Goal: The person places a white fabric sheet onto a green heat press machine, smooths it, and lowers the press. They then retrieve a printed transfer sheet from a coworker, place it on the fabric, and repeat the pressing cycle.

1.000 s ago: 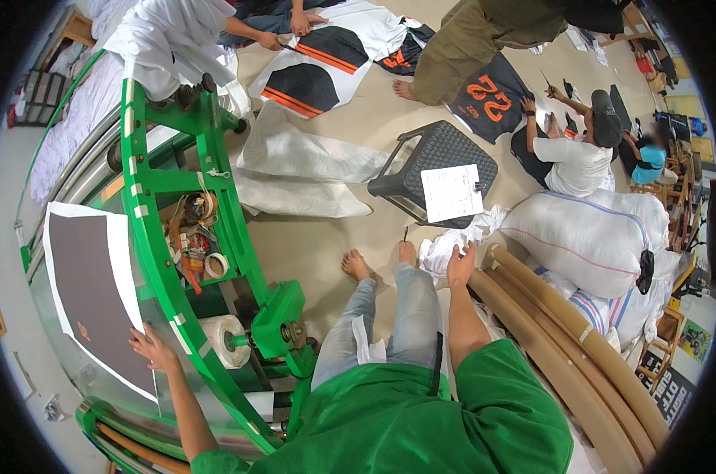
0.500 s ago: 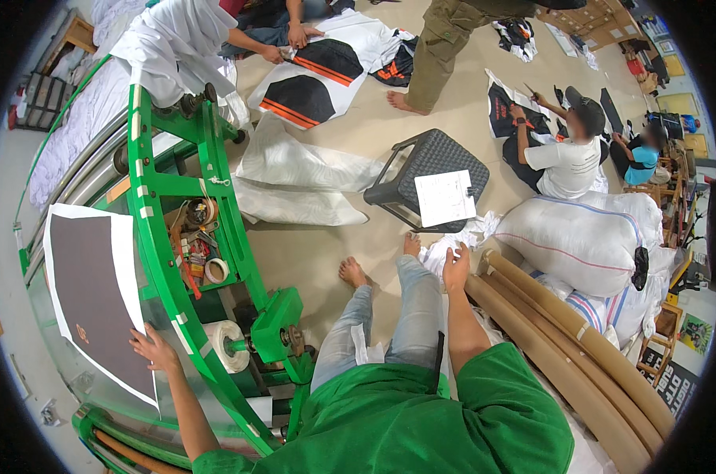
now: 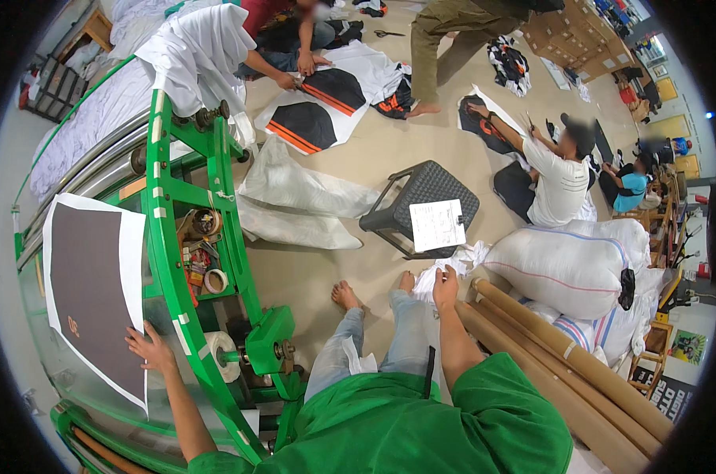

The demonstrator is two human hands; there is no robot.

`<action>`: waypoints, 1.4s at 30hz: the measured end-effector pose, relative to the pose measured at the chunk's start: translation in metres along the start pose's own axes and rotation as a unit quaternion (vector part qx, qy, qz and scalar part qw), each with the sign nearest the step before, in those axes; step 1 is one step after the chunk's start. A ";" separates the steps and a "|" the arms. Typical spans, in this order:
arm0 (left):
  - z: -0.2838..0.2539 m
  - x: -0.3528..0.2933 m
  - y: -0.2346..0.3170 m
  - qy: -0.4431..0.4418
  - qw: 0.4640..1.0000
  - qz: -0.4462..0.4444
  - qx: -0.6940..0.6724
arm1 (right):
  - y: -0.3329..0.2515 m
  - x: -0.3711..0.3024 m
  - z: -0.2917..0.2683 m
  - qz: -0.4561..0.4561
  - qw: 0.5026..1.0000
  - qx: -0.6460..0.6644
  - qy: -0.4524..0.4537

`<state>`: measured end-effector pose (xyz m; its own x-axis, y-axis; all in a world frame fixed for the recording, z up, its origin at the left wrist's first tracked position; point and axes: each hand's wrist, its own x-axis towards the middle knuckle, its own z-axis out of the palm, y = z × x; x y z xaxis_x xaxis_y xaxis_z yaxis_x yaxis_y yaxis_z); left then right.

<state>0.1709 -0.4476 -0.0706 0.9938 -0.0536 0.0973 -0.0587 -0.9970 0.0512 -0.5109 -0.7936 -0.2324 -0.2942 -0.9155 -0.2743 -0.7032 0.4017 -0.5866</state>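
My left hand (image 3: 148, 348) lies open, fingers spread, on the lower right edge of a dark grey-brown printed sheet (image 3: 97, 272). The sheet has a white border and a small orange mark, and it rests on the clear bed of a green-framed roller machine (image 3: 162, 205). My right hand (image 3: 446, 288) is held out in front of my right leg, its fingers loosely bent and their tips apart. Nothing shows between them. Just beyond it, crumpled white cloth (image 3: 429, 283) lies on the floor; the hand partly overlaps it, and contact is unclear.
A dark stool (image 3: 445, 183) bears a clipboard with paper (image 3: 437, 225). Long cardboard tubes (image 3: 563, 347) and stuffed white sacks (image 3: 559, 265) are on my right. The machine's tray (image 3: 204, 253) holds tape and tools. Other people handle black, white and orange fabric pieces (image 3: 303, 128) on the floor.
The view has shifted slightly. My left hand stays on the sheet's edge, and my right hand stays near the white cloth. At the right, a co-worker's arm now stretches farther over a dark fabric piece.
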 end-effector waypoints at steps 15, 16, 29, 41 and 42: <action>-0.002 0.000 -0.009 0.002 1.000 0.010 -0.002 | -0.055 -0.025 0.138 -0.395 0.756 -0.400 -0.335; -0.003 0.000 -0.008 -0.001 1.000 0.006 0.002 | -0.061 -0.032 0.152 -0.435 0.738 -0.408 -0.315; -0.005 0.004 -0.007 0.000 1.000 0.003 -0.002 | -0.125 -0.052 0.188 -0.241 0.841 -0.263 -0.406; 0.003 0.012 -0.017 -0.003 0.999 0.024 -0.022 | -0.054 0.156 0.053 -0.033 0.998 -0.031 0.052; 0.006 0.014 -0.020 0.009 0.999 0.037 -0.031 | -0.051 0.164 0.047 -0.057 0.995 -0.059 0.064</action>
<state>0.1864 -0.4287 -0.0759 0.9846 -0.1254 0.1215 -0.1382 -0.9850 0.1038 -0.4926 -0.9637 -0.2830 -0.2818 -0.9534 -0.1077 -0.8063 0.2961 -0.5121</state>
